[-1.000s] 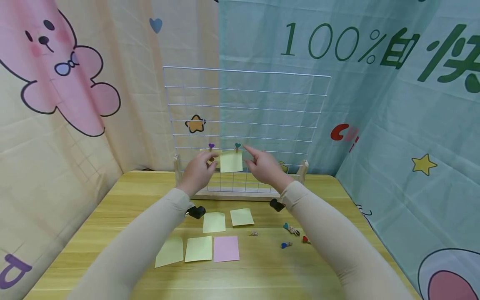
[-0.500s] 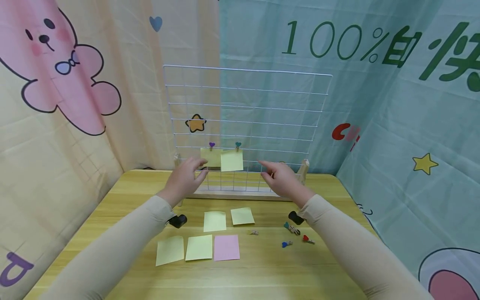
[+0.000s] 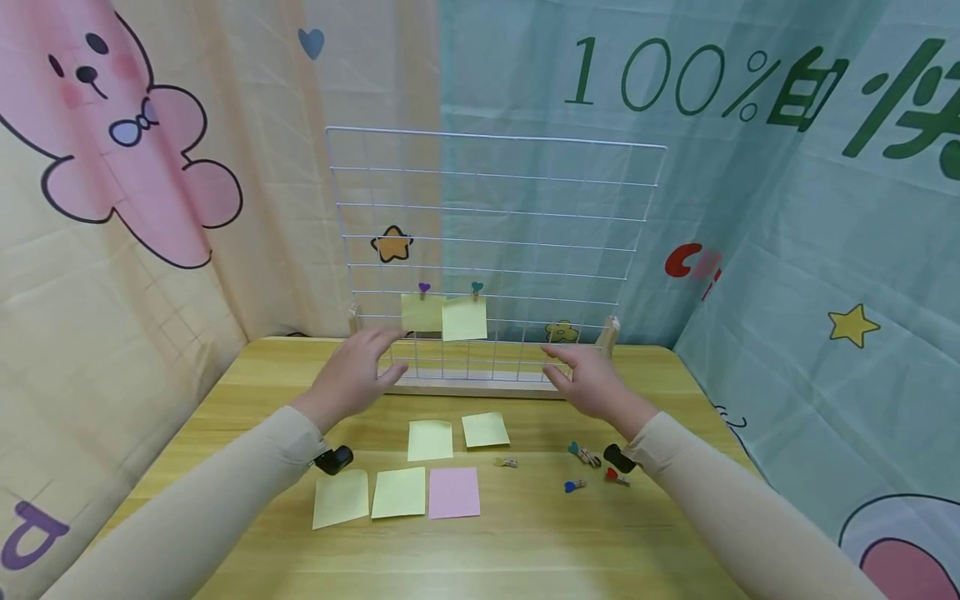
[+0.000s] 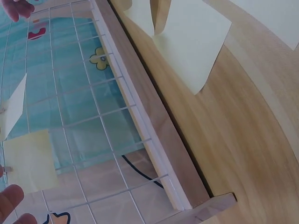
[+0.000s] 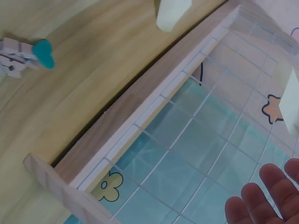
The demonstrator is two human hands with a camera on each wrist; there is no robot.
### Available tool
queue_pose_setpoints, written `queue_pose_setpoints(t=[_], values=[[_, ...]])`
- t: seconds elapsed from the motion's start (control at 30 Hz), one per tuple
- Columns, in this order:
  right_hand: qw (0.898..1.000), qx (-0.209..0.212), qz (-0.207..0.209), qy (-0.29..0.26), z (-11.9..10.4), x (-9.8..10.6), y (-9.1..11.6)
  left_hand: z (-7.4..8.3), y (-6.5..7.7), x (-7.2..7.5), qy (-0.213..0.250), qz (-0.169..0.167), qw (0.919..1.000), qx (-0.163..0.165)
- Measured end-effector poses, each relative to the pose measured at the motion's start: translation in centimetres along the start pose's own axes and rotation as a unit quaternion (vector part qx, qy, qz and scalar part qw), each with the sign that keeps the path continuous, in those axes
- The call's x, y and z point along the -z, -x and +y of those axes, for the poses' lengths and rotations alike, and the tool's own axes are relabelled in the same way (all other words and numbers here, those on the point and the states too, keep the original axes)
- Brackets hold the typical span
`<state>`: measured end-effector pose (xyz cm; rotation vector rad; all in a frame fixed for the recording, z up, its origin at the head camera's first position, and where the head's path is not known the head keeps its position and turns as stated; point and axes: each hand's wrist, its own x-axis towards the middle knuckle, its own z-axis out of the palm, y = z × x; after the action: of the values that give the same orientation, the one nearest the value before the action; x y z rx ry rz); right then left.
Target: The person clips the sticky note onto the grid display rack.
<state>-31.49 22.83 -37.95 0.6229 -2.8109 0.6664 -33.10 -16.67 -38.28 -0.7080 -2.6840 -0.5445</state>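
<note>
Two yellow sticky notes hang side by side on the white wire grid (image 3: 525, 271). A purple heart clothespin (image 3: 424, 288) holds the left note (image 3: 422, 313), and a teal heart clothespin (image 3: 477, 288) holds the right note (image 3: 464, 320). My left hand (image 3: 351, 377) hovers before the grid's lower left, its fingers loosely extended and holding nothing. On the other side my right hand (image 3: 592, 382) hovers near the lower right of the grid, also holding nothing. In the right wrist view the fingertips (image 5: 273, 186) are apart from the wires.
On the wooden table (image 3: 480, 562) lie several yellow notes (image 3: 398, 492) and a pink note (image 3: 453, 492). Small clothespins with teal (image 3: 583, 454), blue (image 3: 574, 486) and red hearts (image 3: 617, 477) lie at the right. A wooden base (image 3: 472, 388) supports the grid.
Both hands have drawn away from the hung notes, the left one down and leftward, the right one down and rightward. The two notes stay hanging from their clothespins.
</note>
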Motion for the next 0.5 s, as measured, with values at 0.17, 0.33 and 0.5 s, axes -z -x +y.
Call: queue_pose_setpoints(t=[0.17, 0.33, 0.5], values=[[1.000, 0.007, -0.001, 0.015, 0.7, -0.2, 0.9, 0.1, 0.6, -0.1, -0.013, -0.011, 0.9999, -0.003], [1.000, 0.008, -0.006, 0.027, 1.0, -0.4, 1.7, 0.2, 1.1, -0.3, -0.019, -0.020, 0.9996, 0.001], [0.999, 0.009, -0.015, 0.039, 1.4, -0.7, 2.6, 0.6, 1.6, -0.4, -0.016, -0.033, 0.9993, 0.004]])
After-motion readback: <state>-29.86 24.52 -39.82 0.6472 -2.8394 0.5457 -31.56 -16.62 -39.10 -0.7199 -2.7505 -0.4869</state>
